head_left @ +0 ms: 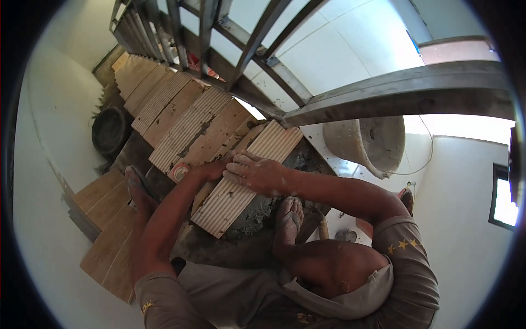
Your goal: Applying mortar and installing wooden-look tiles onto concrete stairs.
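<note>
My right hand (pixel 249 175) lies on a pale ridged tile (pixel 213 216), its fingers fairly flat near the tile's upper left edge. Just left of it, my left hand (pixel 213 169) reaches to that edge, its fingers mostly hidden behind the right hand. A small round red-and-white object (pixel 181 171) sits beside my left wrist. Wet grey mortar (pixel 249 214) shows beside and beneath the tile. Further up the stair, plain wood-look tiles (pixel 216 137) alternate with ridged tiles (pixel 189 126), with dark bits scattered on them.
A metal railing (pixel 400 96) runs along the stair's upper right. A mortar-stained bucket (pixel 361 142) stands right of it, a dark basin (pixel 107 131) by the left wall. Loose tiles (pixel 107 260) lie at lower left. My feet (pixel 287 219) are on either side of the work.
</note>
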`<state>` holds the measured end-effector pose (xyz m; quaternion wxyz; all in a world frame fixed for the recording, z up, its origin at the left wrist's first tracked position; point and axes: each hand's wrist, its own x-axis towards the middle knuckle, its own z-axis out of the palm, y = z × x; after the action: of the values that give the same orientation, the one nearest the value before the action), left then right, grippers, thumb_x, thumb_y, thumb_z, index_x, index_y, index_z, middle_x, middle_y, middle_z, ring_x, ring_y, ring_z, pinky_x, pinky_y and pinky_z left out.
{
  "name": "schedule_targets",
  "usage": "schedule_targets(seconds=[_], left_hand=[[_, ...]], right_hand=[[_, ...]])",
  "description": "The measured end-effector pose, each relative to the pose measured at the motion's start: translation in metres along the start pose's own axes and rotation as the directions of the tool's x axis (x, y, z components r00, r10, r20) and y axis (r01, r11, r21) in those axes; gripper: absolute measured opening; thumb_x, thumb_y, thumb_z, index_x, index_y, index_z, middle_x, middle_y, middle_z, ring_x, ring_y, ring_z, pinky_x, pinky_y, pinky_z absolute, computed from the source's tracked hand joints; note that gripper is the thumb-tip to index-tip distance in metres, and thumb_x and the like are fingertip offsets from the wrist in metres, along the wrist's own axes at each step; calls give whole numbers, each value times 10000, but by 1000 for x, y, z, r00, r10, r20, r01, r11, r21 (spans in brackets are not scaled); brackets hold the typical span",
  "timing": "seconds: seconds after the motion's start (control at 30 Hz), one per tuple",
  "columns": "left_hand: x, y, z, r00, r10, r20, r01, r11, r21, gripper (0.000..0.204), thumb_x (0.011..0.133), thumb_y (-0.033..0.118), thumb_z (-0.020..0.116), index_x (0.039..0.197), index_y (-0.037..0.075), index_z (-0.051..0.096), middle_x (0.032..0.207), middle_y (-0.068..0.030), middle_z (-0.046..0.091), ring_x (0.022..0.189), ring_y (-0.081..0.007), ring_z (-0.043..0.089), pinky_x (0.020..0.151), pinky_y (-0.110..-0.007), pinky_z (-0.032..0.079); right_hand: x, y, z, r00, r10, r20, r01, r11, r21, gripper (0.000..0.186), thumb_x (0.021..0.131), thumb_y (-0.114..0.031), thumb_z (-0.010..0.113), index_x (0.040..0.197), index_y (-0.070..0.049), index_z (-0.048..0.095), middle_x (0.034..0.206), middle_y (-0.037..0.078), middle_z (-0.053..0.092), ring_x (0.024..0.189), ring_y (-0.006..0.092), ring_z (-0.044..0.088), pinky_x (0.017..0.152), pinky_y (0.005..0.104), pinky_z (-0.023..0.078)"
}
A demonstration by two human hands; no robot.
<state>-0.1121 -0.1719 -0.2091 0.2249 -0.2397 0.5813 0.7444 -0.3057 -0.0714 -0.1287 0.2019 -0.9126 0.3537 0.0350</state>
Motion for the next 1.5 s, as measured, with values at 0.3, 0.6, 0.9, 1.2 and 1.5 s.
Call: schedule_targets(seconds=[0.3, 0.6, 0.9, 1.2, 1.5], left_hand=[[-5, 24, 14, 997, -6, -73, -2, 994, -113, 683, 1094, 483, 319, 1653, 105, 211, 1672, -143, 316, 1511, -290, 345, 1228, -433, 301], [12, -12, 20, 937, -211, -278, 194, 977, -89, 760, 1073, 620, 279, 1605, 84, 365, 1604, -172, 437, 1468, -321, 428, 1218, -455, 318], [20, -68, 17, 917, -212, -339, 24, 876, -482, 1052, 939, 870, 247, 1642, 87, 269, 1671, -141, 331, 1525, -289, 340, 1239, -437, 272], [-30, -24, 29, 926, -344, -154, 305, 924, -231, 1185, 812, 967, 380, 1686, 220, 91, 1722, -124, 192, 1555, -281, 266, 1222, -469, 293], [-40, -45, 16, 956, 15, -294, -35, 997, -63, 853, 1028, 676, 441, 1623, 76, 328, 1656, -91, 365, 1514, -229, 332, 1233, -389, 261]], right_hand=[[-6, 6, 9, 1000, 16, -18, -16, 1000, -1, 587, 944, -193, 547, 1512, -77, 457, 1512, 109, 450, 1429, 340, 418, 1272, 507, 262], [-70, -42, -14, 916, 363, -171, -277, 880, 385, 817, 853, -280, 797, 1546, -68, 419, 1558, 182, 424, 1450, 402, 408, 1209, 480, 360], [-272, -162, 41, 231, 972, -47, -668, 193, 719, 442, 906, -88, 735, 1326, -16, 619, 1160, 161, 665, 1037, 284, 685, 904, 380, 553], [-311, -212, 78, 124, 992, -18, -640, 94, 763, 353, 940, -76, 699, 1277, 4, 634, 1076, 138, 659, 927, 238, 694, 832, 344, 558], [-391, -302, 220, -193, 977, 88, -526, -178, 832, 436, 850, -94, 799, 1256, -70, 641, 1037, 84, 663, 901, 182, 674, 753, 334, 563]])
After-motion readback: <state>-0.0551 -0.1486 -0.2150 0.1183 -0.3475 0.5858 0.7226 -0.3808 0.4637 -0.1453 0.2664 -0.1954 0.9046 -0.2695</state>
